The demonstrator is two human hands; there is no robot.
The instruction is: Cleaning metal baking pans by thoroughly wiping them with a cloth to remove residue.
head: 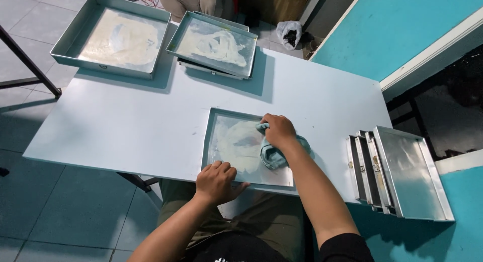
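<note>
A square metal baking tray (217,131) smeared with pale grease lies at the near edge of the white table (131,126). My right hand (278,131) presses a light blue cloth (274,155) into the tray's right side. Over the tray's near rim, my left hand (217,180) grips with fingers curled and holds it steady.
Two larger greased trays sit at the far side: one (68,38) at the left, another (186,33) stacked on a second tray. Several clean trays (407,176) stand on edge at the table's right end. A person sits beyond the table. A small bag (291,33) lies on the floor.
</note>
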